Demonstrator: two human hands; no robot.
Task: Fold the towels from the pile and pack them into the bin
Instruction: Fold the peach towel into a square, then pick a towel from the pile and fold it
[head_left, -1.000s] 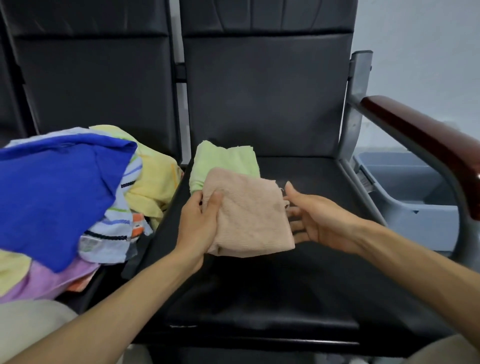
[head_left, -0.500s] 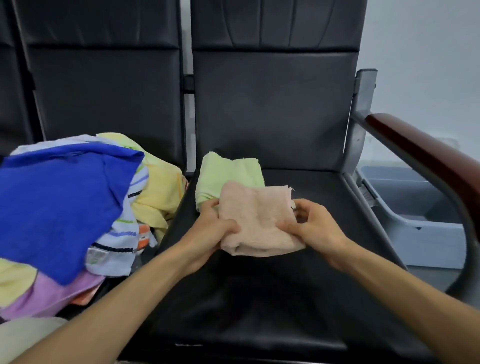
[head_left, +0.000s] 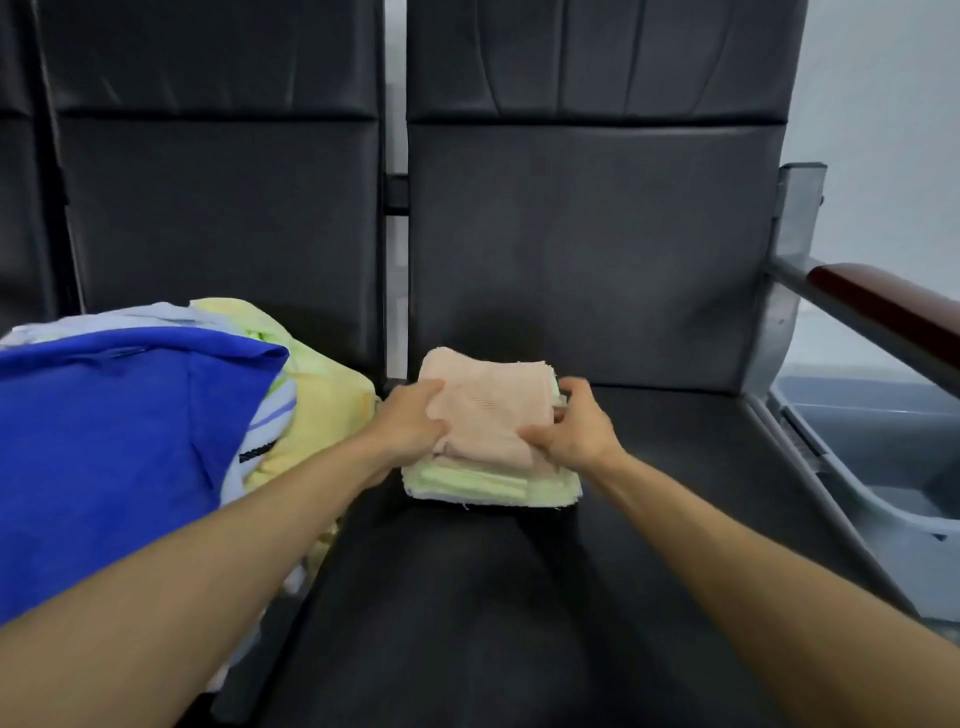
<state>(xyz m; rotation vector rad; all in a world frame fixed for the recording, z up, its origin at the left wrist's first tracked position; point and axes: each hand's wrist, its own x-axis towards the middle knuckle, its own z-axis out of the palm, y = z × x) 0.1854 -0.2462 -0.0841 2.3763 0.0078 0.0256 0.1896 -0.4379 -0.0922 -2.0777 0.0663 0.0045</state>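
Left hand (head_left: 410, 423) fingers curled over the left edge of the folded peach towel (head_left: 485, 408), right hand (head_left: 579, 434) gripping its right edge, thumb on top, towel atop a green towel (head_left: 488, 482) at frame centre, forearms reaching from below

Black padded seats (head_left: 597, 249), wooden armrest (head_left: 883, 301), seemingly pale wall (head_left: 883, 104).

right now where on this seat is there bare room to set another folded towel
Bare seat cushion lies right of the peach towel and green towel, up to the armrest, and in front of them to the near edge. It is crowded on the left, where the towel pile spreads.
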